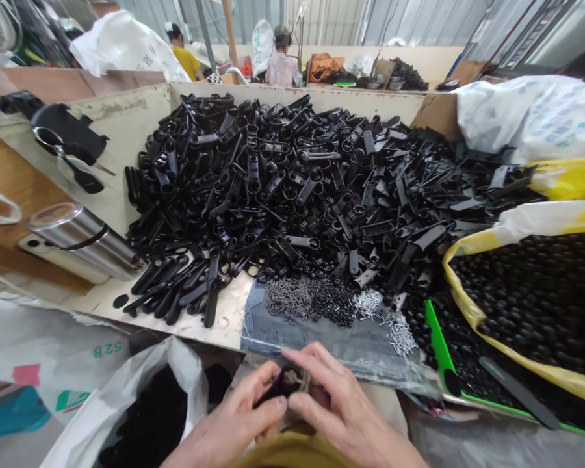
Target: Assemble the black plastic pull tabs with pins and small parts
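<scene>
My left hand (246, 413) and my right hand (338, 406) meet low in the middle of the view, close to my body. Between them is a small black plastic part (283, 385), mostly covered by the fingers. The left fingers wrap round it, while the right thumb and fingers press its other side. Just beyond lies a dark mat (283, 335) on the bench edge. On it sit small brown-grey pieces (287, 298), small black pieces (335, 302) and silver metal pins (402, 335). Finished-looking long black handles (185, 286) lie to the left of the mat.
A big heap of black plastic parts (273, 169) fills the bench. At left stands a steel flask (85, 237); scissors (68, 159) hang above it. To the right are a green-edged tray (439, 344) and a yellow-white sack (461, 296). A white bag (188, 370) opens below left.
</scene>
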A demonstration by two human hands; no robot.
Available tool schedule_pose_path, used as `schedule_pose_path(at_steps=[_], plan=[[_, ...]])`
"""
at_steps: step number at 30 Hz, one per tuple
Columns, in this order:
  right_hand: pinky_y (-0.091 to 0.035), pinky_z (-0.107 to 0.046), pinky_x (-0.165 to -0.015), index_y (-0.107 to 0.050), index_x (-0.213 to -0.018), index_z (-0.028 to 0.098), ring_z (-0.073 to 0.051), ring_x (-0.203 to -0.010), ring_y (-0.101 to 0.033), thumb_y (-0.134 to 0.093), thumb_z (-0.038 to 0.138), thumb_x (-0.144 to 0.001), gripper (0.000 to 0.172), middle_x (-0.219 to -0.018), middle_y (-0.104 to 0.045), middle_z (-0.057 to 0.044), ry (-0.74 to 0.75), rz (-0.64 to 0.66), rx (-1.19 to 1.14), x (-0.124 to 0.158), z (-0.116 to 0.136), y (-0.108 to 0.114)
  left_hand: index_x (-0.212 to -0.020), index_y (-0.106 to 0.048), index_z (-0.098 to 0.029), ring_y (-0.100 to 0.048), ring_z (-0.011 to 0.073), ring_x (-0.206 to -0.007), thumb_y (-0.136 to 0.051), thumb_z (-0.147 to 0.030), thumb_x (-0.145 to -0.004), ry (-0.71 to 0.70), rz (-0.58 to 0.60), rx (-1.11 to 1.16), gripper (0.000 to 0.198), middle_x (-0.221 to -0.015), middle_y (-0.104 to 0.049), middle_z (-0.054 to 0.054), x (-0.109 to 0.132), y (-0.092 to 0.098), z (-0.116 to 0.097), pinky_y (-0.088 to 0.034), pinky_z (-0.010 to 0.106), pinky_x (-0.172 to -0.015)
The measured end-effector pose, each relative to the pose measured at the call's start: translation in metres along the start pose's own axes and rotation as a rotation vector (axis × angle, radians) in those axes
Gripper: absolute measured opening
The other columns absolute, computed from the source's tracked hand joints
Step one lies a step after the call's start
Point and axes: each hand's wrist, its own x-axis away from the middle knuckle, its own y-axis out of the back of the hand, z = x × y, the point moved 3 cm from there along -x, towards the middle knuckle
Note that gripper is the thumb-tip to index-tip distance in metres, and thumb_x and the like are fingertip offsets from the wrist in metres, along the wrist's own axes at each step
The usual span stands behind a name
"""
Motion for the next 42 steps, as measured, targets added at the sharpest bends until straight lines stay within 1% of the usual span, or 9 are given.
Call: schedule_pose_path(at_steps=[2,4,9,14,19,27,35,38,42], plan=[[-0.053,-0.026,-0.071,-0.063,-0.14,0.032,-0.017,-0.081,-0.065,-0.064,0.029,-0.099,0.041,-0.103,-0.067,-0.003,-0.01,-0.082,0.029,0.008,-0.005,0.006,-0.103,-0.074,-0.024,-0.066,0.0228,-0.087,-0.077,-0.036,-0.082,-0.113,-0.088,-0.194,0.024,-0.094,-0.075,0.005,-0.004,0.003,-0.007,-0.048,0.028,-0.072],[-0.05,-0.025,-0.064,-0.071,-0.124,0.026,-0.016,-0.07,-0.061,-0.059,0.031,-0.101,0.026,-0.085,-0.064,-0.001,-0.032,-0.233,0.063,0.009,-0.013,0.018,-0.088,-0.07,-0.023,-0.068,0.0216,-0.08,-0.068,-0.032,-0.089,-0.245,-0.179,-0.523,0.01,-0.083,-0.074,0.002,-0.013,-0.001,-0.018,-0.047,0.028,-0.069],[-0.045,-0.026,-0.06,-0.072,-0.101,0.022,-0.016,-0.063,-0.057,-0.058,0.029,-0.101,0.016,-0.077,-0.063,0.0,-0.092,-0.442,0.192,0.002,-0.032,0.051,-0.082,-0.062,-0.023,-0.071,0.0197,-0.065,-0.059,-0.021,-0.097,-0.686,-0.34,-1.232,0.016,-0.07,-0.071,-0.003,-0.046,-0.03,-0.038,-0.046,0.028,-0.062],[-0.047,-0.027,-0.066,-0.069,-0.096,0.022,-0.018,-0.071,-0.061,-0.055,0.021,-0.101,0.015,-0.083,-0.066,-0.002,-0.071,-0.499,0.293,0.004,-0.039,0.067,-0.084,-0.064,-0.021,-0.072,0.0283,-0.066,-0.056,-0.014,-0.096,-0.829,-0.385,-1.346,0.016,-0.073,-0.072,0.004,-0.065,-0.042,-0.027,-0.048,0.037,-0.062],[-0.051,-0.027,-0.076,-0.069,-0.102,0.022,-0.018,-0.083,-0.067,-0.052,0.018,-0.104,0.018,-0.096,-0.068,-0.004,-0.013,-0.386,0.356,-0.005,-0.04,0.057,-0.099,-0.066,-0.02,-0.07,0.0277,-0.073,-0.049,-0.005,-0.094,-0.97,-0.331,-1.416,0.023,-0.081,-0.072,0.005,-0.061,-0.036,-0.021,-0.049,0.04,-0.069],[-0.047,-0.027,-0.068,-0.072,-0.097,0.02,-0.02,-0.079,-0.069,-0.063,0.017,-0.099,0.01,-0.095,-0.069,-0.006,-0.083,-0.281,0.544,-0.044,-0.04,0.033,-0.1,-0.063,-0.021,-0.067,0.0243,-0.074,-0.059,-0.006,-0.092,-0.99,-0.261,-1.379,0.017,-0.085,-0.069,0.002,-0.06,-0.028,-0.029,-0.051,0.036,-0.067],[-0.044,-0.026,-0.067,-0.073,-0.084,0.019,-0.017,-0.072,-0.062,-0.064,0.013,-0.093,0.014,-0.081,-0.066,-0.002,-0.14,-0.285,0.375,-0.036,-0.035,0.05,-0.094,-0.066,-0.02,-0.066,0.0252,-0.078,-0.05,-0.008,-0.094,-0.906,-0.157,-1.299,0.021,-0.088,-0.069,0.004,-0.064,-0.025,-0.031,-0.051,0.037,-0.071],[-0.037,-0.023,-0.056,-0.074,-0.082,0.019,-0.012,-0.062,-0.051,-0.068,0.028,-0.093,0.016,-0.072,-0.061,0.001,-0.223,-0.346,-0.007,-0.026,-0.033,0.047,-0.087,-0.066,-0.021,-0.063,0.0221,-0.076,-0.052,-0.021,-0.099,-0.764,-0.169,-0.971,0.019,-0.083,-0.066,0.003,-0.062,-0.026,-0.034,-0.047,0.033,-0.07],[-0.02,-0.021,-0.047,-0.075,-0.082,0.019,-0.006,-0.052,-0.028,-0.085,0.051,-0.076,0.034,-0.068,-0.05,0.005,-0.372,-0.422,-0.768,-0.021,-0.033,0.022,-0.086,-0.07,-0.019,-0.059,0.0186,-0.079,-0.066,-0.047,-0.092,-0.404,-0.138,-0.297,0.028,-0.083,-0.068,0.001,-0.058,-0.032,-0.037,-0.047,0.028,-0.073]])
